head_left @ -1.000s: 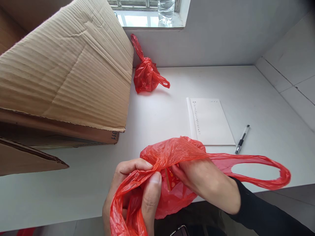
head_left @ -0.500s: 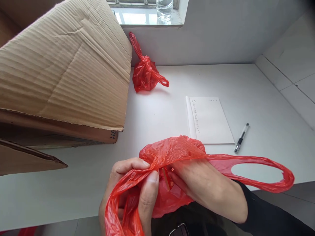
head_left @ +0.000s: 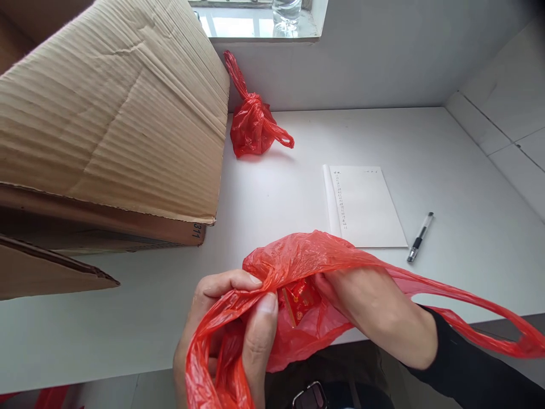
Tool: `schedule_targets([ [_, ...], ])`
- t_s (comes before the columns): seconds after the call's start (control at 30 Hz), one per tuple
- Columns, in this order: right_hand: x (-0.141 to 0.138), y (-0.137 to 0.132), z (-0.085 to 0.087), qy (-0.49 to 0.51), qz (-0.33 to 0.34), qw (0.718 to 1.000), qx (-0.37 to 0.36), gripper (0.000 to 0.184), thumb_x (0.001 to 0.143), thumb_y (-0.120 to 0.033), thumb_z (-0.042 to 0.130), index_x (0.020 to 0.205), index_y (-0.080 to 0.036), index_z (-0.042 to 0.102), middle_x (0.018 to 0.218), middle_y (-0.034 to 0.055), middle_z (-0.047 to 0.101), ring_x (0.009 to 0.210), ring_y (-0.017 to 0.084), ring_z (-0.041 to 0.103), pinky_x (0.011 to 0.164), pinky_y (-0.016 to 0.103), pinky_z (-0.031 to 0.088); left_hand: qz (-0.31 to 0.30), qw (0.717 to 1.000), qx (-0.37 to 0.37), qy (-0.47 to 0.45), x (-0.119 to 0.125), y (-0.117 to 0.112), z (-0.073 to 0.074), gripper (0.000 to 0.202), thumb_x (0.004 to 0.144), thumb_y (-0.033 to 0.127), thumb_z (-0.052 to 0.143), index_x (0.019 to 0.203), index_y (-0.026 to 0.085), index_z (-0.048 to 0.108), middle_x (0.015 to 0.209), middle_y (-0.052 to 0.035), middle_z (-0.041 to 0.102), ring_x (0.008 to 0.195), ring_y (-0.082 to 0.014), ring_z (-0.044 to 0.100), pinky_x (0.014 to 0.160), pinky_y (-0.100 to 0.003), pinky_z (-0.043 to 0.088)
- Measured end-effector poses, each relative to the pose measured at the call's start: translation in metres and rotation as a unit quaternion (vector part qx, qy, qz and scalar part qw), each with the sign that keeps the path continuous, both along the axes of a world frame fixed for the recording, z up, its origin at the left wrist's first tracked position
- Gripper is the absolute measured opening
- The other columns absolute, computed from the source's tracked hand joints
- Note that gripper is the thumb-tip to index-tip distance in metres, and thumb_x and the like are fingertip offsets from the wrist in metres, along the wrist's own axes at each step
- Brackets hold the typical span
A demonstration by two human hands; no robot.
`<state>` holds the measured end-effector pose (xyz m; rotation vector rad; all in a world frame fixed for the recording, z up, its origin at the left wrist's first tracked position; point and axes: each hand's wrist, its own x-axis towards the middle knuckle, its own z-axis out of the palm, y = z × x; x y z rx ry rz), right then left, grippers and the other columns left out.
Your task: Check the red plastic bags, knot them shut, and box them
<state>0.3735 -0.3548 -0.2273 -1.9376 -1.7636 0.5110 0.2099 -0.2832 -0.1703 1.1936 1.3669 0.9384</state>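
Note:
A thin red plastic bag (head_left: 306, 253) is held at the table's front edge, its mouth facing me. My left hand (head_left: 251, 318) pinches the bag's rim and one handle between thumb and fingers. My right hand (head_left: 344, 289) reaches into the bag up to the wrist; its fingers are hidden behind the plastic, so what they hold does not show. Inside the bag, left of my right hand, lies a shiny red packet (head_left: 300, 301) with gold printing. The bag's other handle loop (head_left: 481, 301) stretches out to the right, over my dark sleeve.
A large cardboard box (head_left: 114, 113) with open flaps fills the left side. Against the wall sits a knotted red bag (head_left: 253, 128). A notebook (head_left: 370, 207) and a pen (head_left: 420, 237) lie right of centre on the white table (head_left: 281, 199). A clear bottle (head_left: 286, 17) stands on the windowsill.
My right hand has shifted slightly right inside the bag, and more of the red packet shows. The right handle loop has swung further right and down. My left hand keeps its pinch.

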Motion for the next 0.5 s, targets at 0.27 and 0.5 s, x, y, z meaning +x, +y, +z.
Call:
schedule_targets([
  [0.27,-0.003,-0.003,0.019,-0.097,-0.074,0.981,-0.149,0.046,0.107,-0.037,0.038,0.063,-0.023,0.043,0.052,-0.0032,0.047,0.041,0.012,0.040,0.045,0.032,0.025,-0.017,1.000,-0.002,0.000,-0.001,-0.001,0.000,0.020,0.082,0.036,0.077,0.089,0.026,0.061,0.092,0.0031,0.057,0.063,-0.0084,0.059,0.059,-0.019,0.050],
  [0.5,0.006,-0.013,0.023,-0.027,-0.024,0.995,-0.091,0.023,0.095,-0.010,0.040,0.090,-0.025,0.057,0.081,0.0012,0.064,0.066,0.018,0.060,0.057,0.033,0.046,-0.002,1.000,0.011,0.004,0.000,-0.003,-0.002,0.027,0.079,0.043,0.080,0.087,0.024,0.062,0.086,0.0000,0.061,0.057,-0.0105,0.055,0.050,-0.021,0.047],
])
